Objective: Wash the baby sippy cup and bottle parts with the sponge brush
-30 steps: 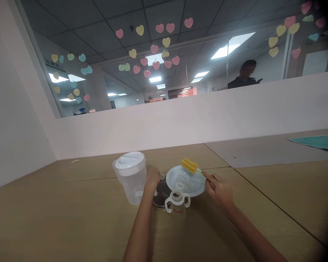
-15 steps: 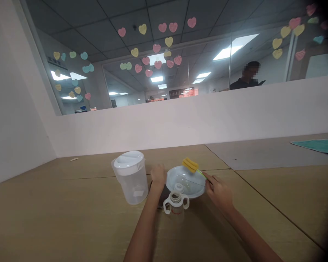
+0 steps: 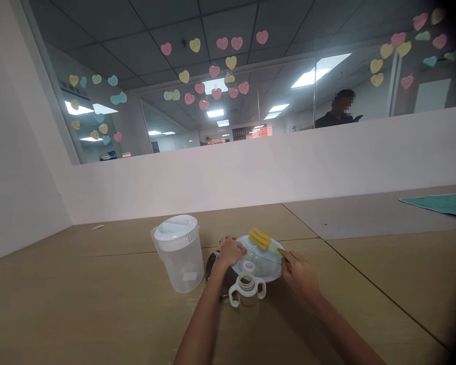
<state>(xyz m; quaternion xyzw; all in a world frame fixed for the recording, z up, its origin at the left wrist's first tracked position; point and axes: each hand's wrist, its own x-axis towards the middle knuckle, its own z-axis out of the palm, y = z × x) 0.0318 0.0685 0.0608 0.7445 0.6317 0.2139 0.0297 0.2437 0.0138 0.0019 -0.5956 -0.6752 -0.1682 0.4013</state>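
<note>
My right hand (image 3: 300, 274) is closed on the green handle of a brush with a yellow sponge head (image 3: 260, 239), held over the right part of a white bowl (image 3: 275, 274). Over the bowl's left rim is my left hand (image 3: 232, 251), its fingers bent; what they touch, if anything, is too small to tell. A clear bottle with a white two-handled collar (image 3: 248, 299) stands open in front of the bowl. Behind its mouth a small white ringed part (image 3: 248, 266) shows in the bowl. Partly under my left wrist lies a dark round object (image 3: 214, 274).
A translucent pitcher with a white lid (image 3: 183, 258) stands left of my left hand. At the far right lies a green cloth (image 3: 441, 204). A wall with a window rises behind the table (image 3: 117, 304); a person (image 3: 336, 114) shows in the glass.
My left hand has moved right, from beside the bowl to over its left rim, uncovering more of the dark round object. The brush stays in my right hand. The view has shifted slightly.
</note>
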